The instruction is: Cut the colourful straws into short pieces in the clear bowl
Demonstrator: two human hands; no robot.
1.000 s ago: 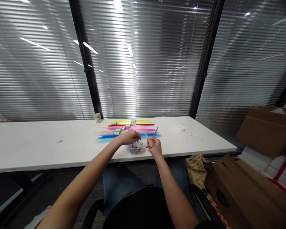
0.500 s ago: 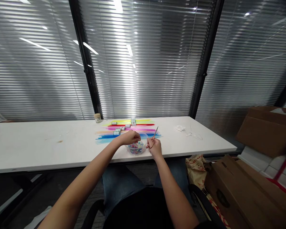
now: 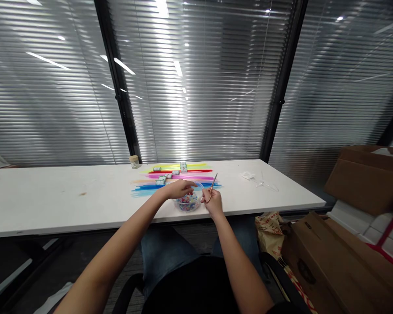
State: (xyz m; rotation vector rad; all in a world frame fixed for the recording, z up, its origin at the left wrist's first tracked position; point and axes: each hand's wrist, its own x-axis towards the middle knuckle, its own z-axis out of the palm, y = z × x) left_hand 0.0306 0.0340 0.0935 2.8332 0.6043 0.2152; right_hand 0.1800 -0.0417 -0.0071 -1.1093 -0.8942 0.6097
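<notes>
A clear round bowl (image 3: 187, 206) of small multicoloured pieces stands near the table's front edge. Over its left rim hovers my left hand (image 3: 180, 189), index finger stretched to the right and the other fingers drooping apart. That index finger reaches a pale translucent strip (image 3: 199, 185), which curves across to my right hand; whether it touches is hard to tell. My right hand (image 3: 213, 203) is closed round the handles of rose-gold scissors (image 3: 213, 183), blades pointing up, at the bowl's right side. The strip's end also lies at those fingers.
Behind the bowl lie bundles of coloured strips, with blue strips (image 3: 147, 188) closest and red ones (image 3: 199, 171) farther back. A lidded jar (image 3: 134, 162) stands at the back. Crumpled clear plastic (image 3: 263, 185) lies to the right. Cardboard boxes (image 3: 343, 257) stand beside the table (image 3: 52, 205).
My left hand has lifted slightly and its index finger has straightened to the right, towards the strip. My right hand and the scissors stay where they were.
</notes>
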